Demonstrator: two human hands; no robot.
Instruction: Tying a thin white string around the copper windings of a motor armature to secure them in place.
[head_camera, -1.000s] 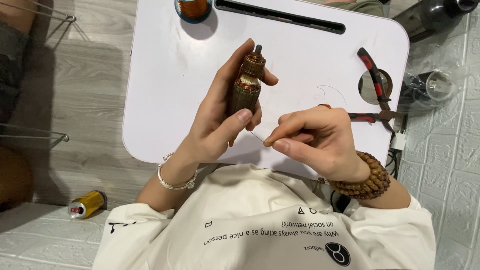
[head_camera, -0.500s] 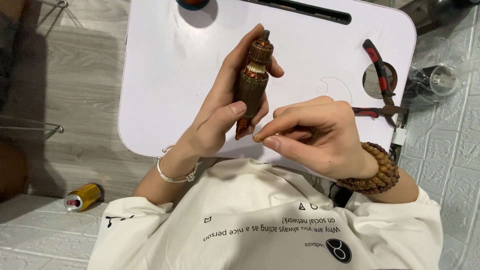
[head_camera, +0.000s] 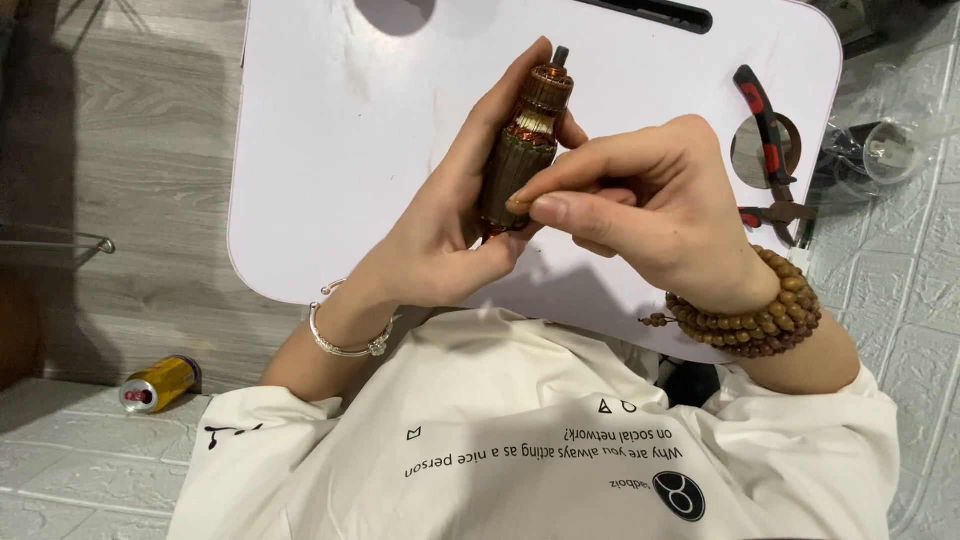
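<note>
**Head view: fingertips working at the rotor's winding**

Head view shows us holding a small motor rotor (head_camera: 522, 140) upright over the white counter (head_camera: 330, 150), shaft pointing to the far side. Our left hand (head_camera: 450, 235) is wrapped around its ribbed core, fingers closed on it. Our right hand (head_camera: 640, 205) is pinched together, thumb and forefinger pressed against the core's right flank, seemingly picking at a wire too fine to see. We judge the next move needs a steady grip and a small, careful pull. Red-handled pliers (head_camera: 765, 150) lie far right; a yellow can (head_camera: 158, 383) rests on the floor at left.
</note>
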